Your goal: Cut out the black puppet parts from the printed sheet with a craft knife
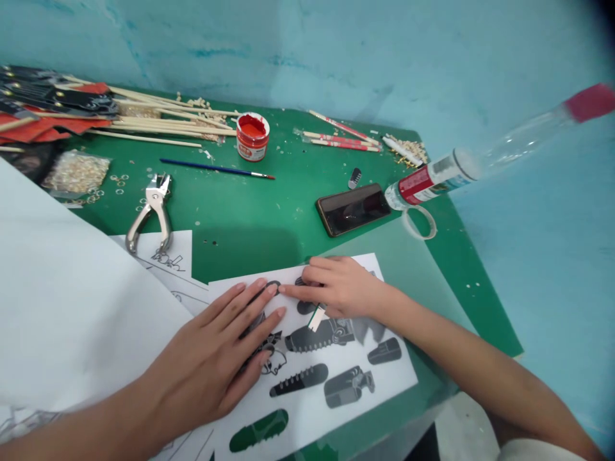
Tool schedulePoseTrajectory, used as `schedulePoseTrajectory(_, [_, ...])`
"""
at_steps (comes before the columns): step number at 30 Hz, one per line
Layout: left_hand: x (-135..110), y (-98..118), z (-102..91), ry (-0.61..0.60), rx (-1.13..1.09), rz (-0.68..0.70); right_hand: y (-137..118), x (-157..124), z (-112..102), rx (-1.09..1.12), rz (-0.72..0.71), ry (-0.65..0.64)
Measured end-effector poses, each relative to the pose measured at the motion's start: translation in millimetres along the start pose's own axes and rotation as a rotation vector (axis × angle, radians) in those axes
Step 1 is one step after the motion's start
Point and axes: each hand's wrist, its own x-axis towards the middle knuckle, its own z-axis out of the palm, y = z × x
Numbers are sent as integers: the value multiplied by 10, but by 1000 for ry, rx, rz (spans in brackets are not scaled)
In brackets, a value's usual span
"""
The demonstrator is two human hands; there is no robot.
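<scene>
My left hand lies flat on a printed paper sheet, fingers stretched out. Dark grey and black shapes cover the sheet, and a cut-out opening near its lower edge shows green through it. My right hand rests on the upper part of the sheet. Its index finger points left, touching or almost touching my left fingertips, while the other fingers are curled. A small white strip with a green edge shows below the right palm; what the curled fingers hold is hidden.
Behind the sheet lie a phone, a tilted bottle, a tape ring, an open red paint jar, a paintbrush and a hole punch. Wooden sticks lie far left, with large white paper nearer.
</scene>
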Motion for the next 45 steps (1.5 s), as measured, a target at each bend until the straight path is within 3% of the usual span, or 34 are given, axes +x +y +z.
schedulePoseTrajectory(4, [-21,-9,23,31,-6,-2,-31,39,-148,-37,6,-120])
schedulePoseTrajectory(7, [-37,-19,49,56,-10,-4,-170,78,-350,51,53,-45])
schedulePoseTrajectory(10, [-43,-26,73,74,-12,-3,-378,175,-531,448,373,301])
schedulePoseTrajectory(12, [-44,-29,85,83,-18,-5,-484,297,-598,856,692,611])
schedulePoseTrajectory(13, [-43,-30,89,86,-22,-7,-513,373,-612,1097,785,734])
schedulePoseTrajectory(16, [-42,-30,90,90,-33,-16,-517,618,-593,1642,882,906])
schedulePoseTrajectory(20, [-38,-33,78,91,-34,-11,-467,863,-488,1790,932,1147])
schedulePoseTrajectory(30, [-30,-20,87,85,-21,-15,-305,940,-197,1961,962,1196])
schedulePoseTrajectory(35, [-10,-21,61,62,-16,1,-316,932,-107,1867,973,1306])
schedulePoseTrajectory(45, [38,-27,-7,15,-70,-3,-333,933,-160,2117,1101,1199])
